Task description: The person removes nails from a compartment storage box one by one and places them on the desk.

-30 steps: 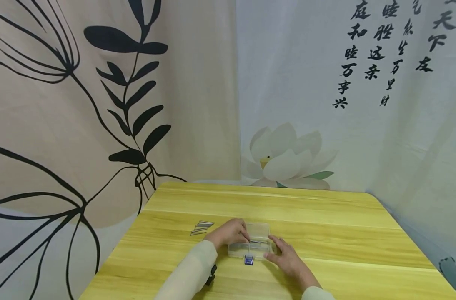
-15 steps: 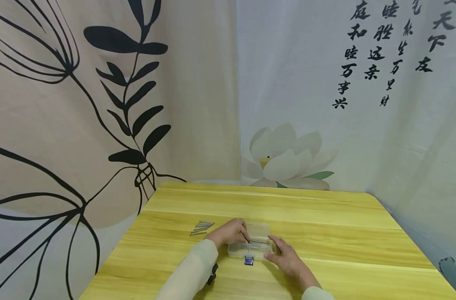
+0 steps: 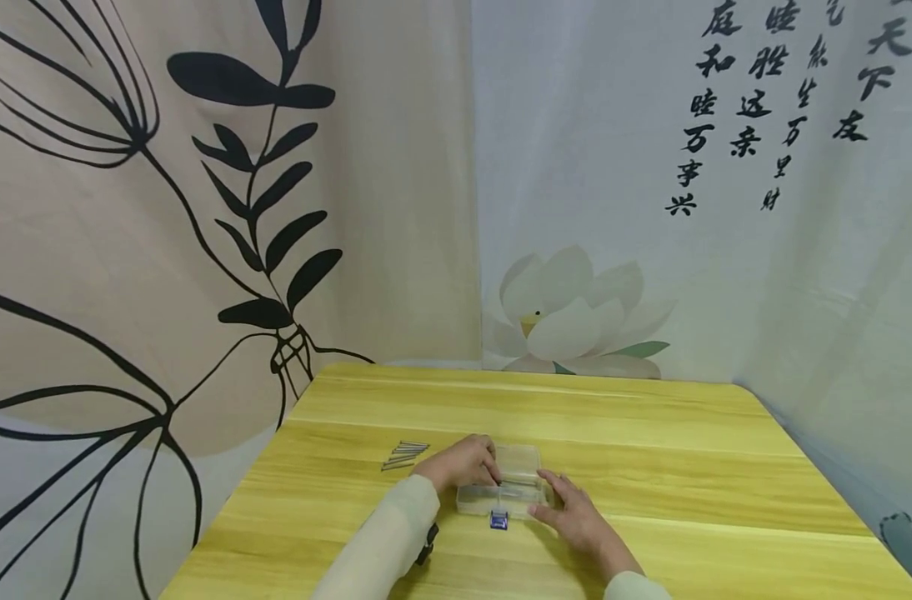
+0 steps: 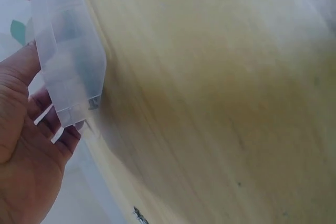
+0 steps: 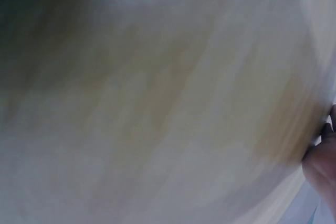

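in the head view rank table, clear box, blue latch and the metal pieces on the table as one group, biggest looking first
1. Table
2. Clear box, lid included
3. Metal pieces, counting their spread together
4. Blue latch

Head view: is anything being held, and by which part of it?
The right hand holds the clear box by its right end; whether the left hand holds anything cannot be told.
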`<state>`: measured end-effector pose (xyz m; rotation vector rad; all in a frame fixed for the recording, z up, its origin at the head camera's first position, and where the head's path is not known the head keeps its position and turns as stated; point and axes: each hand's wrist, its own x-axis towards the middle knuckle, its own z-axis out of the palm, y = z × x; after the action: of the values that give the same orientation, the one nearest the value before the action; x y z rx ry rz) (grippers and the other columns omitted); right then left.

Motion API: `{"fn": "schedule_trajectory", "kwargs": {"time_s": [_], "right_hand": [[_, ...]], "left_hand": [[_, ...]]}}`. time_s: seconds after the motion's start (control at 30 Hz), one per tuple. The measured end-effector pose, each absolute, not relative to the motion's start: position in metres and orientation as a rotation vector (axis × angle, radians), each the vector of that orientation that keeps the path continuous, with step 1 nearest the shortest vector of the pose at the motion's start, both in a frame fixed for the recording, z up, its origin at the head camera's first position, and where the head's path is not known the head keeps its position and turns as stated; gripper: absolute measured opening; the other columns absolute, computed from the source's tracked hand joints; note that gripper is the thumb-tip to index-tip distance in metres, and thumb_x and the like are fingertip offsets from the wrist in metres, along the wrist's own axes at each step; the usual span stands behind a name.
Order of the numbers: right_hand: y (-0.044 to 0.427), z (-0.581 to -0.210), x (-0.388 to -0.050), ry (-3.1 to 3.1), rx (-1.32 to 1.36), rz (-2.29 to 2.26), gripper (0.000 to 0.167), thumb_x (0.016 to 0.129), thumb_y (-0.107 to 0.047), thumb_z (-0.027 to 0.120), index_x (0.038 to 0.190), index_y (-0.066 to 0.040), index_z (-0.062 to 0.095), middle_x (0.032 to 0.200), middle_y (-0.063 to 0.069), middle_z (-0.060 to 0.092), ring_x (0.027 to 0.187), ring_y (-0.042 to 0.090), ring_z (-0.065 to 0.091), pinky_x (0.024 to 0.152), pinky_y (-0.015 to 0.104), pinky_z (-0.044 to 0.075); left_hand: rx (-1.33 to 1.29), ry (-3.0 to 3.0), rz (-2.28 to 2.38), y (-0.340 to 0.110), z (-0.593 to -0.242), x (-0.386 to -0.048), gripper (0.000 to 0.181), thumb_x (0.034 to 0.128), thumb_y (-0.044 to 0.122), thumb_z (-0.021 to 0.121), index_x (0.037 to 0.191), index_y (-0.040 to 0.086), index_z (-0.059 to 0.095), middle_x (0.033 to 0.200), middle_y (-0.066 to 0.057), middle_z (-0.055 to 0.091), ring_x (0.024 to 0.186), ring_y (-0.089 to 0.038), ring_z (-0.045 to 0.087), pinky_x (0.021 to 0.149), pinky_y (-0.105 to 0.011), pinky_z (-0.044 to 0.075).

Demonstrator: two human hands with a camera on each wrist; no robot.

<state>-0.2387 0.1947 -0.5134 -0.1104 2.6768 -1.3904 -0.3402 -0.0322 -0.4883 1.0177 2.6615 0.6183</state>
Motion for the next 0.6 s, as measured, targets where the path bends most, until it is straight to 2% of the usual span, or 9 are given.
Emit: {"fn": "schedule_trajectory", "kwargs": {"time_s": [0.2, 0.6], "right_hand": [[0.1955, -0.5145, -0.2382, 2.669, -0.105, -1.379, 0.068, 0.092, -0.036, 0.07, 0.15, -0.016, 0.044, 0.155, 0.032, 0.022, 0.14, 0.059, 0.012, 0.101, 0.078, 0.012], [0.1959, -0.516, -0.2408, 2.676, -0.109, -1.392, 0.067, 0.092, -0.035, 0.071, 0.15, -0.016, 0.045, 0.155, 0.032, 0.023, 0.139, 0.059, 0.013, 0.101, 0.078, 0.013]], "left_hand": [[1.029, 2.654, 0.636, -0.0317, -0.4885, -0.3388, 0.007, 0.0869, 0.016, 0.078, 0.082, 0.021, 0.078, 0.107, 0.008, 0.056, 0.095, -0.006, 0.052, 0.085, -0.023, 0.047], [1.058, 2.664, 0.624, -0.0329, -0.4874, -0.3399, 0.008, 0.0884, 0.018, 0.077, 0.081, 0.022, 0.077, 0.101, 0.011, 0.055, 0.092, -0.004, 0.051, 0.085, -0.024, 0.047]]}}
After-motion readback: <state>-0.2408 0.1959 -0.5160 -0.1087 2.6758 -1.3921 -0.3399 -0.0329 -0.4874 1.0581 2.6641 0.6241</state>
